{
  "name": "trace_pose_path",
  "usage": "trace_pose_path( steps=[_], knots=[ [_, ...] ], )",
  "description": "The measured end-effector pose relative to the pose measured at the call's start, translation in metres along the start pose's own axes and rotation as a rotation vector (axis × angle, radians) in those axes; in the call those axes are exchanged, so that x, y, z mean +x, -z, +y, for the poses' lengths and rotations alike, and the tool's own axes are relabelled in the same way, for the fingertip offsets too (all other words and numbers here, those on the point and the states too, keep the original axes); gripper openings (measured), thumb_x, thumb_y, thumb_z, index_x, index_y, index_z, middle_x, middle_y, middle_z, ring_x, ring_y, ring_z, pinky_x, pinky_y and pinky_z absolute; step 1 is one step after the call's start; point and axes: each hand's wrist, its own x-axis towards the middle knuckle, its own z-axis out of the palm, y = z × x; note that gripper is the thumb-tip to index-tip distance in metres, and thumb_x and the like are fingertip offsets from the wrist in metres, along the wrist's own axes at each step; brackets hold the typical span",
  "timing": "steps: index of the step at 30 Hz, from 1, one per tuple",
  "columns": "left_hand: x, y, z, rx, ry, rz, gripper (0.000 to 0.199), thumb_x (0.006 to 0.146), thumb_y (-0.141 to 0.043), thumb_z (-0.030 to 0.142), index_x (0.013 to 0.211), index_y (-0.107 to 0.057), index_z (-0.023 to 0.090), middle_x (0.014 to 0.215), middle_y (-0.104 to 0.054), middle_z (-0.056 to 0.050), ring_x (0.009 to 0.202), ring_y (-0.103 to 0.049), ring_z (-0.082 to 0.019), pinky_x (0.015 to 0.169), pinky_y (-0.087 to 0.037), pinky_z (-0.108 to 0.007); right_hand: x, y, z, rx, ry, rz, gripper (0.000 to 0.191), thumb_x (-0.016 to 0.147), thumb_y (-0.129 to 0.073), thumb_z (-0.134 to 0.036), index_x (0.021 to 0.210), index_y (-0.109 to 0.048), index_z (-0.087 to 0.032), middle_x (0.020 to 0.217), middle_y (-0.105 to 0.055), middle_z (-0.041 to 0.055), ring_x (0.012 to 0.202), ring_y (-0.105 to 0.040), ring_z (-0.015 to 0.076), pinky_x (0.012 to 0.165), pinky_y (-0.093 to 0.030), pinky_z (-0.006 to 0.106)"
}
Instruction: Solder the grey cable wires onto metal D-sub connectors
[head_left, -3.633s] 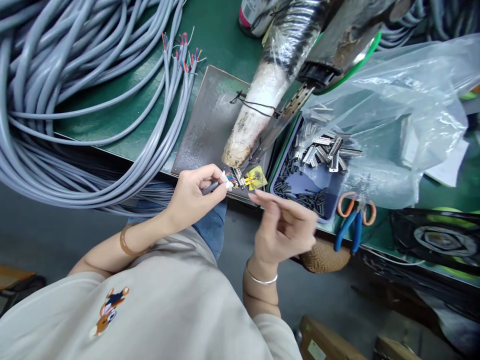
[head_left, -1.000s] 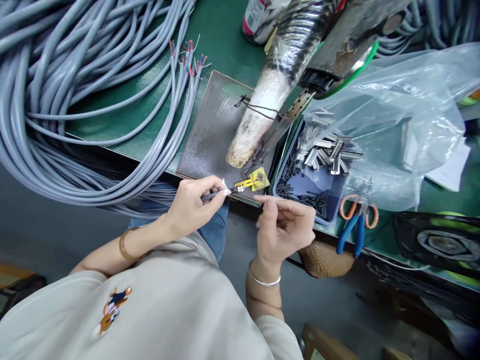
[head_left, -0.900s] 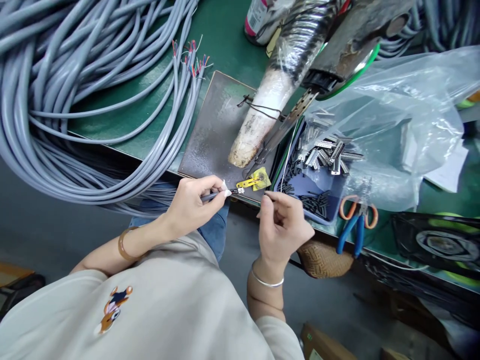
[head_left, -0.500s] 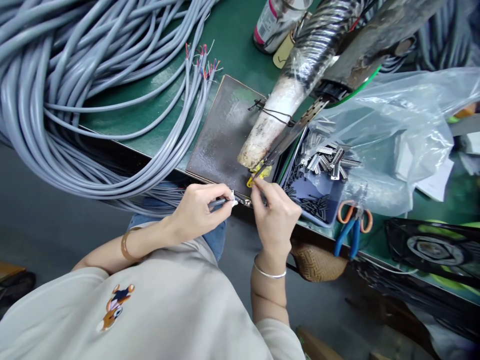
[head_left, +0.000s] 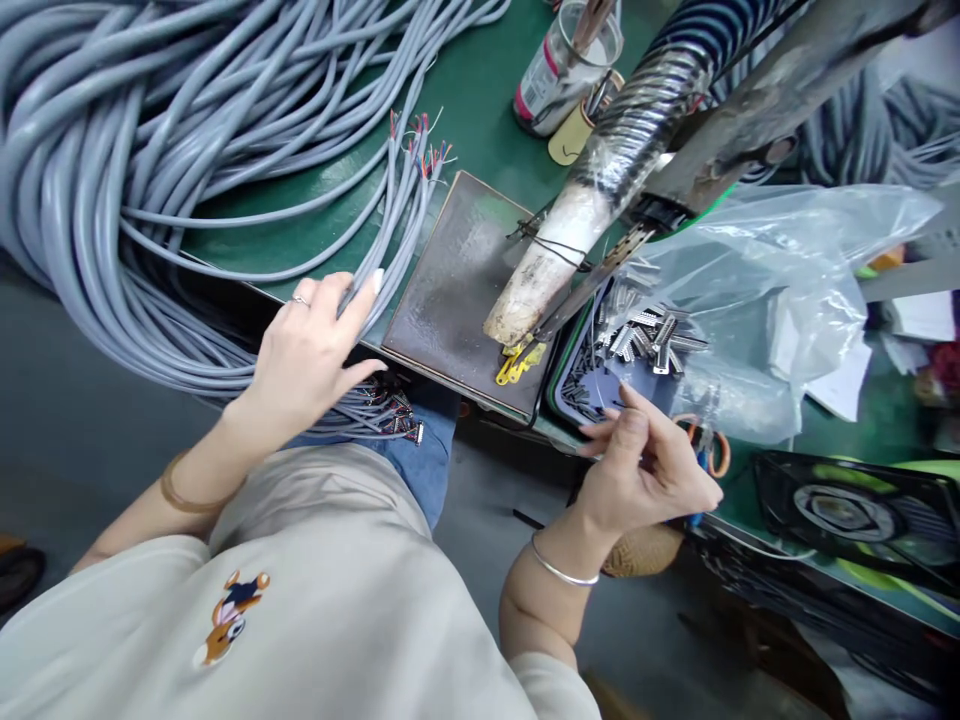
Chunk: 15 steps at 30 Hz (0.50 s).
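My left hand [head_left: 309,345] reaches over a bundle of grey cables [head_left: 262,265], its fingers stretched along them and its thumb apart. Stripped, coloured wire ends [head_left: 431,155] show at the tips of several cables. My right hand [head_left: 649,462] is raised at the near edge of a bin [head_left: 566,345], thumb and fingers bent together. A thin silvery wire [head_left: 600,385] runs to its fingertips. Small metal connectors [head_left: 645,335] and black pieces lie in the bin. Finished-looking cable ends with connectors [head_left: 409,425] hang over my lap.
A dark board [head_left: 457,270] lies at the table edge under a white-tipped duct [head_left: 551,245] and a metal rod, with yellow pieces [head_left: 517,362] below. Orange-handled pliers [head_left: 720,455], a clear plastic bag [head_left: 780,260], a jar [head_left: 551,80] and a black fan [head_left: 847,510] stand around.
My left hand has let go of the cable piece it held and moved left onto the cable bundle. My right hand has moved right, away from the yellow pieces, and turned over.
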Motion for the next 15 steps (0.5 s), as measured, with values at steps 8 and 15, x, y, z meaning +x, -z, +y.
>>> trace_pose_path(
  steps=[8, 15],
  knots=[
    [-0.056, 0.037, -0.048, -0.102, -0.187, -0.067, 0.039, 0.099, -0.059, 0.022, 0.138, -0.063, 0.025, 0.130, -0.066, -0.012, 0.092, -0.072, -0.019, 0.077, -0.060, -0.030, -0.004, 0.018, -0.016, 0.041, 0.386, 0.384, 0.026, 0.095, -0.067, -0.047, 0.084, -0.079, -0.026, 0.047, -0.055, -0.0044, 0.031, -0.040, 0.0125, 0.035, -0.032, 0.031],
    [-0.093, 0.030, -0.070, 0.007, -0.093, 0.352, 0.063, 0.079, -0.078, 0.008, 0.140, -0.065, 0.019, 0.123, -0.079, -0.012, 0.102, -0.077, -0.026, 0.093, -0.063, -0.038, -0.002, 0.019, -0.014, -0.060, 0.381, 0.325, 0.027, 0.096, -0.068, -0.046, 0.092, -0.086, -0.025, 0.043, -0.055, -0.0027, 0.036, -0.047, 0.0119, 0.040, -0.034, 0.029]
  ],
)
